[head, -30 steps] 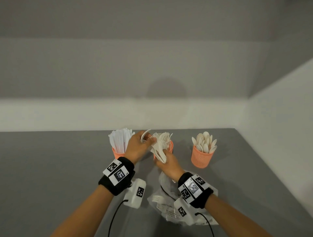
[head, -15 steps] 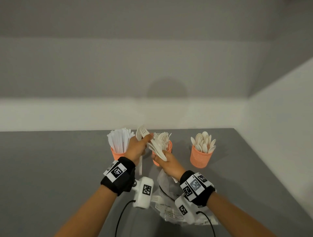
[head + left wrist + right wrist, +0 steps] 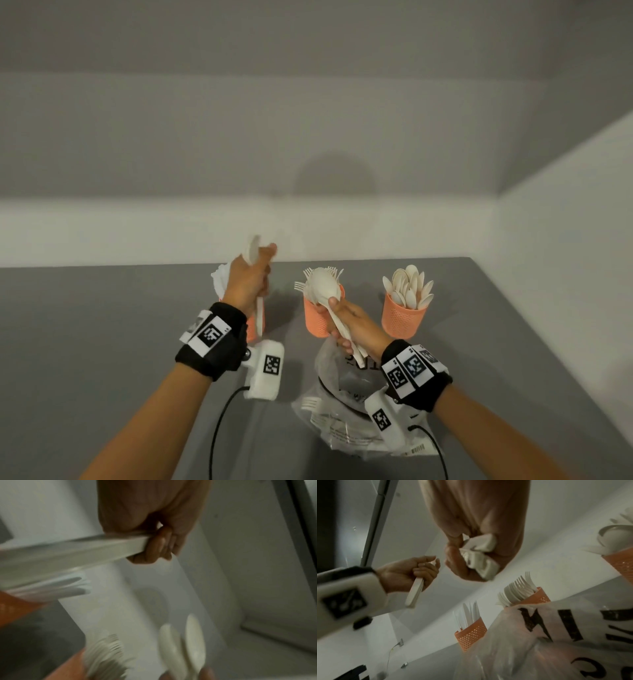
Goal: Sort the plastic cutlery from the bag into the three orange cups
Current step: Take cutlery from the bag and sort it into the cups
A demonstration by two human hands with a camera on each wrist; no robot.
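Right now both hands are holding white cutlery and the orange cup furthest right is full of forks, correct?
Not quite. The left hand and right hand do hold white cutlery, but the rightmost orange cup is full of spoons, as the head view shows. The forks stand in the middle cup.

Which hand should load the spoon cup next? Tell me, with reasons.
Right, probably. The right hand grips a spoon bundle and is nearest the spoon cup; the left hand holds its piece by the knife cup, farthest away.
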